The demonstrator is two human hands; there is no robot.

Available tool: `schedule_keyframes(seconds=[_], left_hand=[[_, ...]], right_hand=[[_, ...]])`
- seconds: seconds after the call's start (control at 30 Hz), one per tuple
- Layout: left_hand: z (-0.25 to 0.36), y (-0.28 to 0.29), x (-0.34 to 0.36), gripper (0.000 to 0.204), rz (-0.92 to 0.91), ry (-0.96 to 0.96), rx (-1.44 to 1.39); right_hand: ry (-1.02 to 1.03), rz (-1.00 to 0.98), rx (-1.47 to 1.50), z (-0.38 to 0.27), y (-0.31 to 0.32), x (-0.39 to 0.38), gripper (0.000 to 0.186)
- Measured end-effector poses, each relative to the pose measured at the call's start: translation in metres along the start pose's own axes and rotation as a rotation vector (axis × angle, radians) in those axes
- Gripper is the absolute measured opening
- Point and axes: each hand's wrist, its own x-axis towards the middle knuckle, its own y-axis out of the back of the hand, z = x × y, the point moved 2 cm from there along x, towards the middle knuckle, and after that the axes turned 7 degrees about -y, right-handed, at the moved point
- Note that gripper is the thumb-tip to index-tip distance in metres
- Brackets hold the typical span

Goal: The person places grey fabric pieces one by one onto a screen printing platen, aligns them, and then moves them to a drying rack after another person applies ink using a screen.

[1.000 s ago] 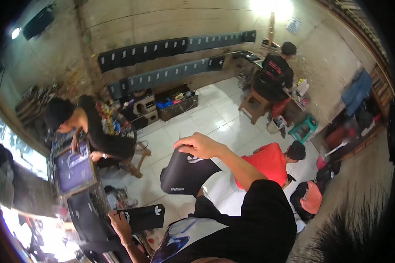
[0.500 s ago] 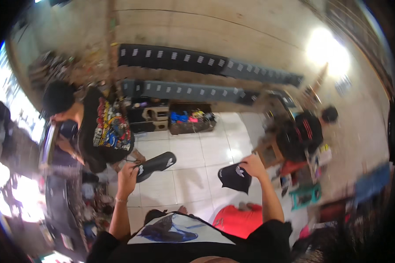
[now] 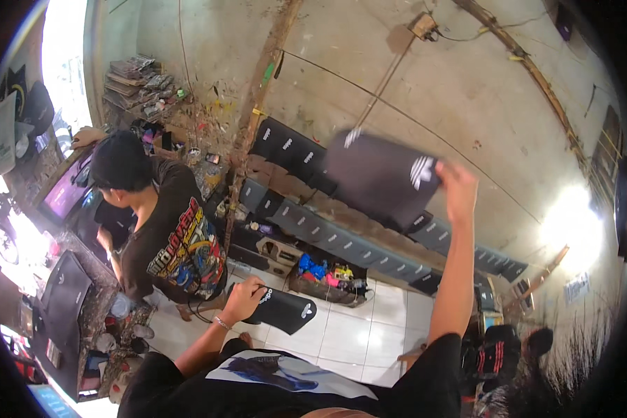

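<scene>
My right hand (image 3: 458, 191) is raised at the end of an outstretched arm. Its fingers pinch the right edge of a black flexible panel (image 3: 380, 177) with white printing, which is blurred by motion and covers part of the rows of panels behind it. Lower and to the left, my left hand (image 3: 244, 299) grips a second black panel (image 3: 285, 313) with white printing by its left end. That panel hangs over the tiled floor, tilted down to the right. Behind the raised panel, two rows of similar dark panels (image 3: 338, 240) line the wall.
A co-worker in a printed black shirt (image 3: 181, 237) works at a bench on the left, close to my left hand. Beyond my left panel stands a box of colourful items (image 3: 327, 284). Another person in black (image 3: 498, 355) is at the lower right. A cluttered table (image 3: 83, 334) stands lower left.
My right hand has lifted its panel from over the floor up in front of the wall rows. My left hand keeps its panel. The whole view has swung left and upward.
</scene>
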Motion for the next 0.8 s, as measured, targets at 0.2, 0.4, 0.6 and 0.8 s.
schedule_keyframes(seconds=[0.2, 0.4, 0.6, 0.8], left_hand=[[0.001, 0.010, 0.075, 0.015, 0.103, -0.017, 0.070], [-0.022, -0.003, 0.129, 0.015, 0.286, 0.010, 0.083], [-0.030, -0.041, 0.174, 0.014, 0.466, 0.064, 0.144], [-0.017, -0.077, 0.203, 0.014, 0.541, 0.108, 0.177]], right_hand=[[0.261, -0.156, 0.448, -0.020, -0.073, 0.188, 0.030], [0.109, -0.276, 0.577, 0.075, -0.179, 0.282, 0.026], [-0.009, -0.242, 0.791, 0.142, -0.266, 0.297, 0.028], [0.039, -0.242, 0.847, 0.154, -0.298, 0.322, 0.036]])
